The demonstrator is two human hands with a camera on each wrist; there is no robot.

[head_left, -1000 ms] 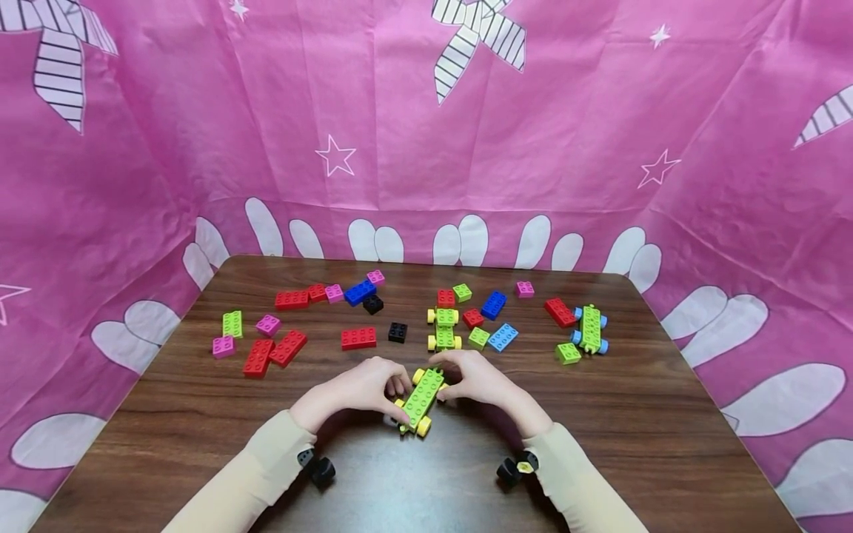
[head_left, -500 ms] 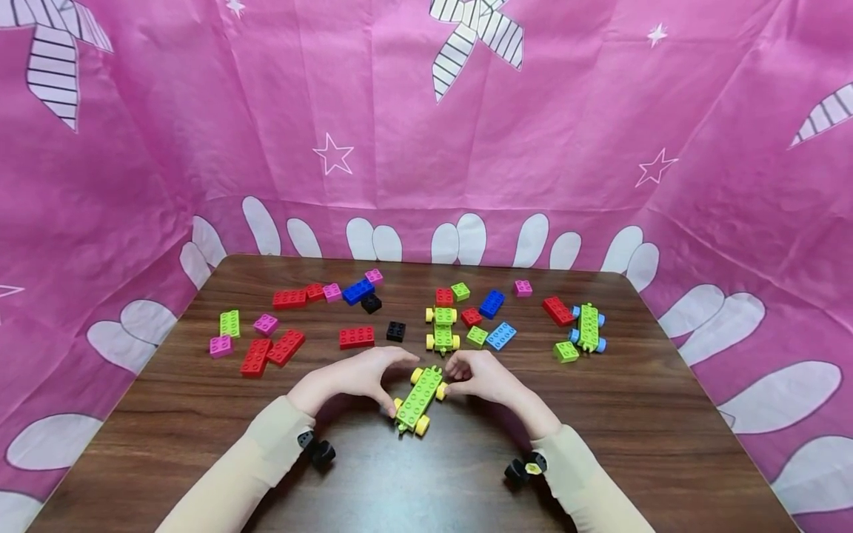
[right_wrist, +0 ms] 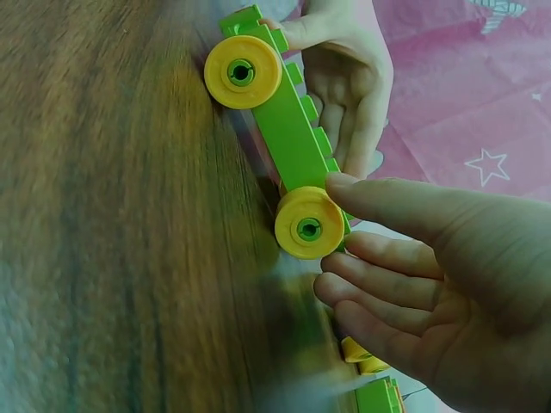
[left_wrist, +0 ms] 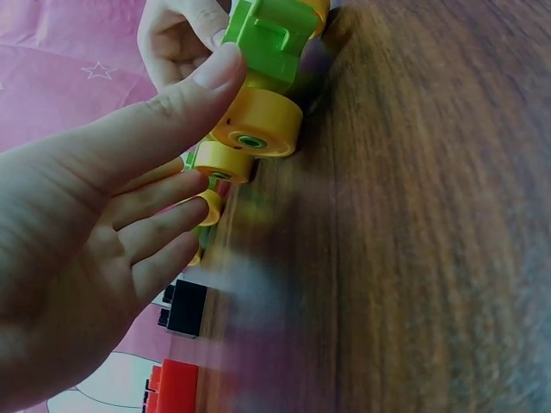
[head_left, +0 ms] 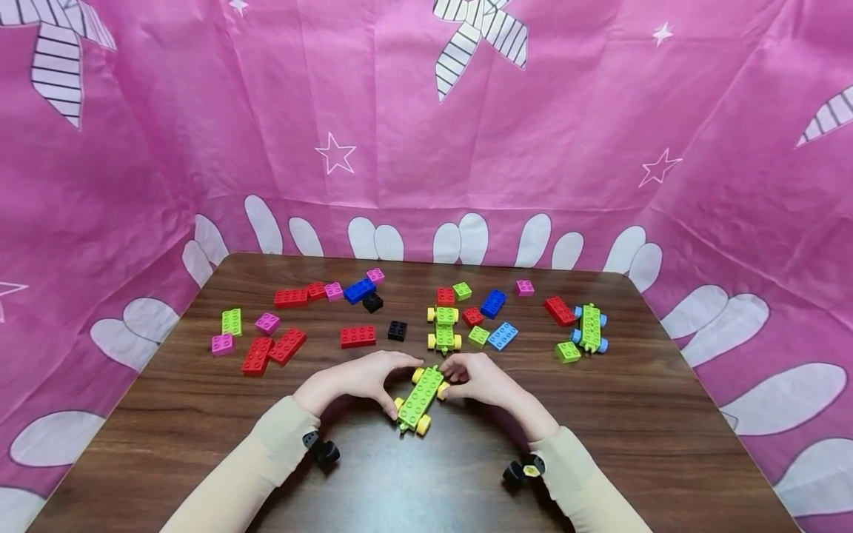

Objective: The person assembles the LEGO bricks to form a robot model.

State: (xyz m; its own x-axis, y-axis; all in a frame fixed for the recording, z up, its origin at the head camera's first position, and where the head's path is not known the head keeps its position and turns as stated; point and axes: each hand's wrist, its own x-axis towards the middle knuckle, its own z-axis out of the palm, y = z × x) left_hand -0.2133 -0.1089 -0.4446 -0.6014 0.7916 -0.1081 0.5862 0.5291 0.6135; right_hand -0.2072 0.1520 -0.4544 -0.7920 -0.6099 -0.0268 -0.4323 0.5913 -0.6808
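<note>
A lime-green toy car base [head_left: 420,397] with studs on top and yellow wheels [right_wrist: 244,72] stands slantwise on the table between both hands. My left hand [head_left: 363,377] lies along its left side, fingers extended toward the far end; its thumb tip is at the near left wheel [left_wrist: 258,120]. On the other side, my right hand [head_left: 481,379] has its thumb tip at the base's edge by the far right wheel [right_wrist: 310,222]. Its other fingers [right_wrist: 379,284] reach loosely past the far end. Neither hand's fingers wrap around the base.
Behind the hands stands another green base with yellow wheels [head_left: 443,328]. A green base with blue wheels [head_left: 590,328] is at the right, beside a green brick [head_left: 568,352]. A black brick [head_left: 397,331] and a red brick [head_left: 358,336] lie ahead of the left hand. Several other bricks lie farther back.
My left hand's curled fingers have straightened toward the base's far end. My right hand has drawn back slightly from that end. The car base has stayed almost in place.
</note>
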